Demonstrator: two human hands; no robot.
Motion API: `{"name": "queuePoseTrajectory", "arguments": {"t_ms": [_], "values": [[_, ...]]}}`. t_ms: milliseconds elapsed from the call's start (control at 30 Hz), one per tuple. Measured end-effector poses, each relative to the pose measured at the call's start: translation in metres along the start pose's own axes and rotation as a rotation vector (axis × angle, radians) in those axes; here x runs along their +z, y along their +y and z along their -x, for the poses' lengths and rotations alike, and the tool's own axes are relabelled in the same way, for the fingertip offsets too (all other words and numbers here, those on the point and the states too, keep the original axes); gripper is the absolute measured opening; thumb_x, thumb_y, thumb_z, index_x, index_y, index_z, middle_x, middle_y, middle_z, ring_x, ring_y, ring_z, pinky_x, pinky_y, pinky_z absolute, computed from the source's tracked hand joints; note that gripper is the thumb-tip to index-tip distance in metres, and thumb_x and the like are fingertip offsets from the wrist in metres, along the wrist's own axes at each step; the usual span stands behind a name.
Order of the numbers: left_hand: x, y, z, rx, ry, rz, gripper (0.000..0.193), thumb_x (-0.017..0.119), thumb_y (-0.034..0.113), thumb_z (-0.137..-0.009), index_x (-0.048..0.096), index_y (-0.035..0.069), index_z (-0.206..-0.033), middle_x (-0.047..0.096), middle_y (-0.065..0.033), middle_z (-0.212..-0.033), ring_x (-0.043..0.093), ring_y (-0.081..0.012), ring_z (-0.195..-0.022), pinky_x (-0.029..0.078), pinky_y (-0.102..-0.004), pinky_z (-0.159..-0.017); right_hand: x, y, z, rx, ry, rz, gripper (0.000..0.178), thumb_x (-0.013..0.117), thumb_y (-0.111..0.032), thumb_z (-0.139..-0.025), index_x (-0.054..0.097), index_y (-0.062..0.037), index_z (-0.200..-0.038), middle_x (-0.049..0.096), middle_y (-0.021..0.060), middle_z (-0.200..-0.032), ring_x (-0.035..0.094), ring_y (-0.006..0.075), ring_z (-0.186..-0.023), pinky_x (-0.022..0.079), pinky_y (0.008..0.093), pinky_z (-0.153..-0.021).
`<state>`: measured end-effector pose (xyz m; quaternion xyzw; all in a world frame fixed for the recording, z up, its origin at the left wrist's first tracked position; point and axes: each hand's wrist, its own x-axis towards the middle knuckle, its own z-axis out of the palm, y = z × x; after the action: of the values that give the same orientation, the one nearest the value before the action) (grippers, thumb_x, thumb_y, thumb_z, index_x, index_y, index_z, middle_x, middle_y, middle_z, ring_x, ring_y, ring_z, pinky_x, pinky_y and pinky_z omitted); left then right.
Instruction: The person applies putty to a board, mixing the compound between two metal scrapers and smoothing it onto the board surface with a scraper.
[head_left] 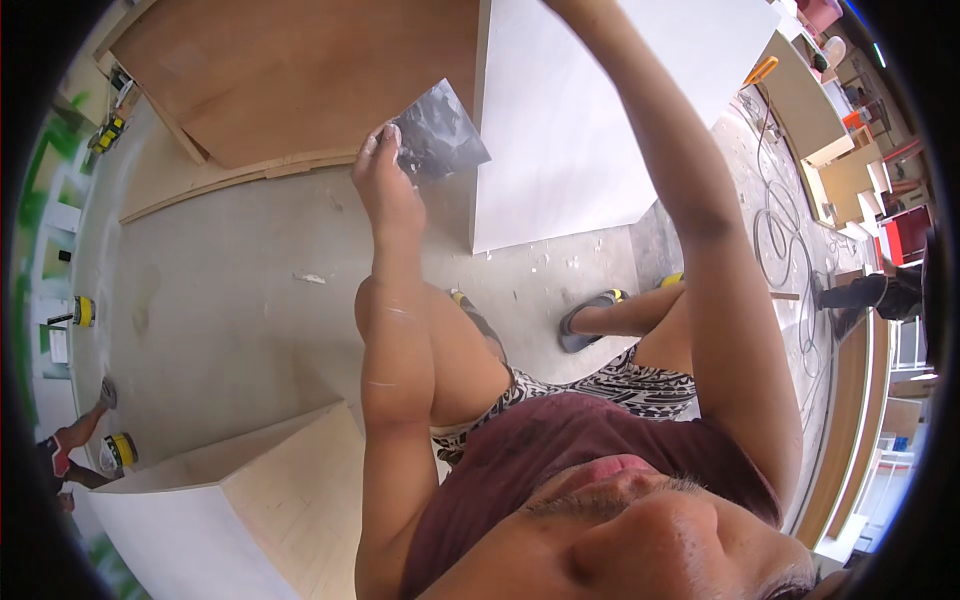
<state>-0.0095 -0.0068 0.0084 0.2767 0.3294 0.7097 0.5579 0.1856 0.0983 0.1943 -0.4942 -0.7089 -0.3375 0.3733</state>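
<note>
My left hand [385, 170] is closed on the edge of a thin grey metal sheet [440, 132], roughly square and smeared with whitish paste. Some of the same paste sticks to the thumb and fingers. The sheet is held up just left of a large white panel [580, 130], its right corner near the panel's edge. My right arm [670, 140] reaches up and forward across the white panel. Its hand lies beyond the top edge of the picture, so I cannot see what it touches.
A large brown wooden board [300, 80] stands at the far left. Lower left is a wood box with a white side [190, 540]. Cable [785, 235] loops over the floor at right, near a dark-clothed person [880, 290]. Another person [75, 440] is at far left, beside a yellow-black container [122, 449].
</note>
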Motion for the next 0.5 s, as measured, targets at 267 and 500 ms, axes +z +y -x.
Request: {"name": "queuePoseTrajectory", "arguments": {"t_ms": [267, 500], "values": [[0.007, -0.003, 0.000, -0.019, -0.035, 0.071, 0.029, 0.055, 0.018, -0.097, 0.061, -0.005, -0.114, 0.064, -0.0094, -0.103, 0.061, -0.0166, -0.092, 0.049, -0.0307, -0.083, 0.056, -0.011, 0.193, -0.175, -0.145, 0.129, 0.050, 0.062, -0.010, -0.084, 0.060, -0.0228, -0.133, 0.061, 0.0021, -0.134, 0.058, 0.0288, -0.123, 0.048, 0.0464, -0.100], [-0.009, -0.004, -0.003, 0.019, 0.000, -0.061, 0.030, 0.055, 0.018, -0.097, 0.061, -0.006, -0.114, 0.064, -0.0099, -0.104, 0.062, -0.0188, -0.096, 0.049, -0.0334, -0.086, -0.003, -0.014, 0.137, 0.296, -0.241, -0.203, 0.046, 0.049, -0.003, -0.088, 0.064, -0.0264, -0.125, 0.065, 0.0039, -0.125, 0.067, 0.0280, -0.104, 0.055, 0.0451, -0.080]]}}
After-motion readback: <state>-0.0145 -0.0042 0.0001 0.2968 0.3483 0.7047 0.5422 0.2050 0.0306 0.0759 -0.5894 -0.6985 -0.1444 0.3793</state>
